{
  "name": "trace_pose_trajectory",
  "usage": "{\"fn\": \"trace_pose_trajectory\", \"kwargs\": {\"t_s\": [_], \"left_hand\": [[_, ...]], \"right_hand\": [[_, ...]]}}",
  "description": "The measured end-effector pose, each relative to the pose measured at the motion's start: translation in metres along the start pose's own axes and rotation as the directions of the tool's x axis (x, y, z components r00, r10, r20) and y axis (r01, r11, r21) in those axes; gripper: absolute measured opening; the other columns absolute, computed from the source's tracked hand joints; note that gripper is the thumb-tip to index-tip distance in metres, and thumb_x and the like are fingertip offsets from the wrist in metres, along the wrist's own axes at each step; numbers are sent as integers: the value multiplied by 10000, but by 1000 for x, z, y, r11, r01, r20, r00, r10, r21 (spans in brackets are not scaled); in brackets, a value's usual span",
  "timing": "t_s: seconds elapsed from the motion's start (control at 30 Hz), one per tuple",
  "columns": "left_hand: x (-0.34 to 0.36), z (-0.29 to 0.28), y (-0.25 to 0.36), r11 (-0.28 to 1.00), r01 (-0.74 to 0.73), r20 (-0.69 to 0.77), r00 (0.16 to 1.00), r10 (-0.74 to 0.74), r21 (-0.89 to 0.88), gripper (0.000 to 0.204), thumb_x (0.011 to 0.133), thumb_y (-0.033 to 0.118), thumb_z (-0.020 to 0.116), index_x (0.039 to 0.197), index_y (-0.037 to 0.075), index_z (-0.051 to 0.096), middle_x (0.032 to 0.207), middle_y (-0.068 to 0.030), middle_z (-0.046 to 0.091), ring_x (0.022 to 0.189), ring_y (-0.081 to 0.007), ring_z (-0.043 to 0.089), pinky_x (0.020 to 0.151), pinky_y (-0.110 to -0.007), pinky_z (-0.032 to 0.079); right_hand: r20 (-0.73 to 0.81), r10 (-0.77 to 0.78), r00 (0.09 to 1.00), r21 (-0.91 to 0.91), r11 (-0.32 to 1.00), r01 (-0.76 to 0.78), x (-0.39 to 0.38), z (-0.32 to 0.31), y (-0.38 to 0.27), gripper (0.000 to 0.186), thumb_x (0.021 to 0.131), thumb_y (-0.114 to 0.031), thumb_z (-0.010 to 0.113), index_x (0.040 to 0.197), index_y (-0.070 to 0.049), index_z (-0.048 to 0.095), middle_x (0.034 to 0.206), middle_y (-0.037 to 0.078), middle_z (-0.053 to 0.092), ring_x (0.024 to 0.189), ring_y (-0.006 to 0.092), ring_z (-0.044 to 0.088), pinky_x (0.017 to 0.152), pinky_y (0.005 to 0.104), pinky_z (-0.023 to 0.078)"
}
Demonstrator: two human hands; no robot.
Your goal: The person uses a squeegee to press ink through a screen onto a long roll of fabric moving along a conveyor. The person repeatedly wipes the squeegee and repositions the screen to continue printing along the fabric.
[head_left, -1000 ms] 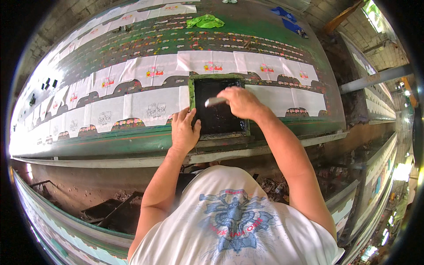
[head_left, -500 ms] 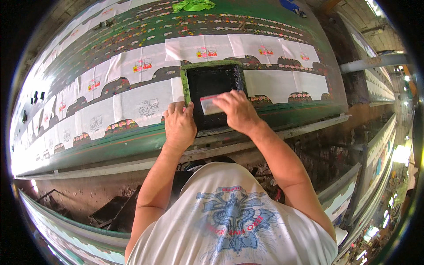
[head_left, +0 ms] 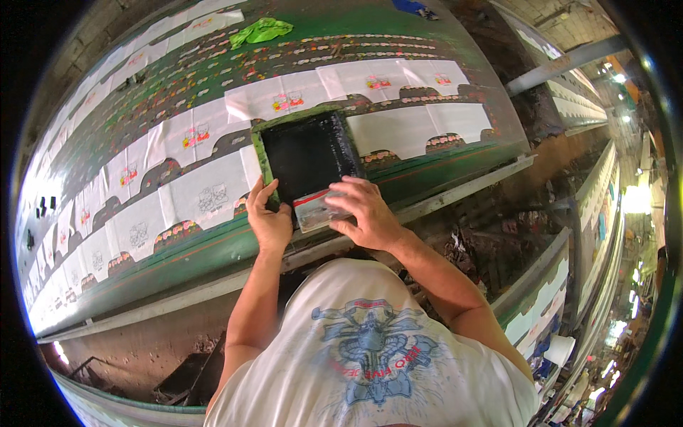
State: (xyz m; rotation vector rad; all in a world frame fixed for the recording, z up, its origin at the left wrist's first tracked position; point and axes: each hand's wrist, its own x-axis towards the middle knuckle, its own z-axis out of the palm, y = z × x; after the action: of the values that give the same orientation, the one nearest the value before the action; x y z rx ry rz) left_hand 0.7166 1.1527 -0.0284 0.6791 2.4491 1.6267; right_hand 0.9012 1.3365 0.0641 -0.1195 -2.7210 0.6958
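Note:
A screen-printing frame (head_left: pixel 306 149) with a black, wet inner surface and green-taped border lies on a long green table (head_left: pixel 213 260), among white cloth pieces (head_left: pixel 416 128). My left hand (head_left: pixel 272 222) grips the frame's near-left edge, fingers bent against it. My right hand (head_left: pixel 361 212) holds a flat squeegee (head_left: pixel 311 213) with a red edge at the near end of the screen; the fingers partly cover the tool and are slightly blurred. Some cloth pieces carry coloured cartoon prints (head_left: pixel 288 99), others grey outline prints (head_left: pixel 212 198).
A bright green cloth (head_left: pixel 260 32) and blue cloth (head_left: pixel 408 7) lie farther back. A metal rail (head_left: pixel 462 188) runs along the near edge. A thick metal bar (head_left: pixel 562 64), neighbouring tables (head_left: pixel 590 206) and a white bucket (head_left: pixel 558 350) are at the right.
My right hand and the squeegee have moved from the middle of the black screen down to its near edge. My left hand stays at the frame's left side. The view has also shifted.

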Motion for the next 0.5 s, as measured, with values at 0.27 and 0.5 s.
{"fn": "trace_pose_trajectory", "kwargs": {"t_s": [0.27,0.5], "left_hand": [[-6,24,36,996,-53,-78,996,47,-73,442,726,-165,742,1105,46,822,1631,-207,652,1460,-373,599,1264,-498,432],[-16,150,89,976,-175,-104,981,163,-130,408,744,-173,718,1050,84,804,1631,-248,630,1494,-414,583,1279,-498,437]], "right_hand": [[-72,458,886,575,745,-338,-64,-11,68,441,1022,-209,818,1417,-28,740,1545,200,677,1441,368,647,1215,483,506],[-173,405,898,524,810,-265,-119,-74,158,410,1004,-113,777,1398,-3,754,1523,191,711,1436,320,653,1249,452,462]]}}
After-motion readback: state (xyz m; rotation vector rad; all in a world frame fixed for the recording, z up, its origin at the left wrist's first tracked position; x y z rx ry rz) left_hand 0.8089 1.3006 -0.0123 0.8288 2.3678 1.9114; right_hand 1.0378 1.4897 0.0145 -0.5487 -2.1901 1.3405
